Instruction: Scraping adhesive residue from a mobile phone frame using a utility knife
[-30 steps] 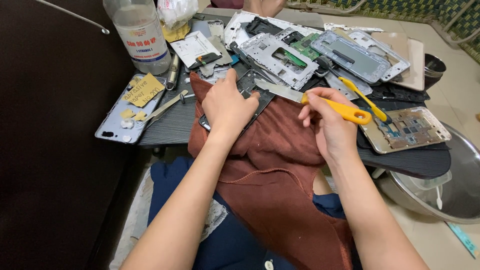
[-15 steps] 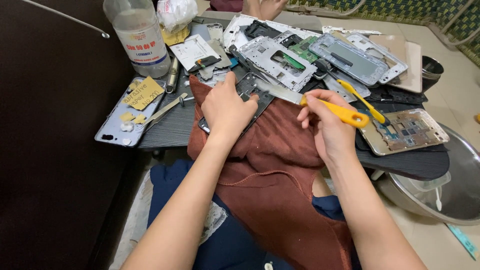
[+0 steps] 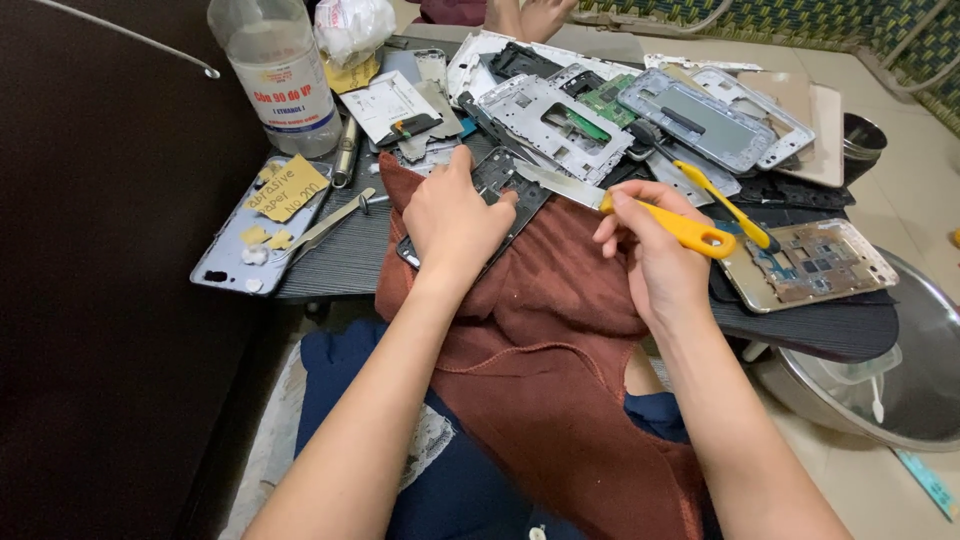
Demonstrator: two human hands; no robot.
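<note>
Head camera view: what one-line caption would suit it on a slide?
Left hand pins a dark phone frame on a rust-red cloth; right hand works a yellow-handled knife.

Bare arms, no sleeves, dark blue legwear.

Both forearms are uncovered from elbow to wrist: no sleeve, cuff, watch, band or glove in view. The left hand (image 3: 455,222) and right hand (image 3: 650,262) carry no rings that can be made out; nails look short and unpainted, detail too small to say more. The lap is clad in dark blue fabric (image 3: 345,385), smooth weave, visible on both sides of the legs. A paler patterned patch sits on the blue near the left forearm; kind unclear.
</note>
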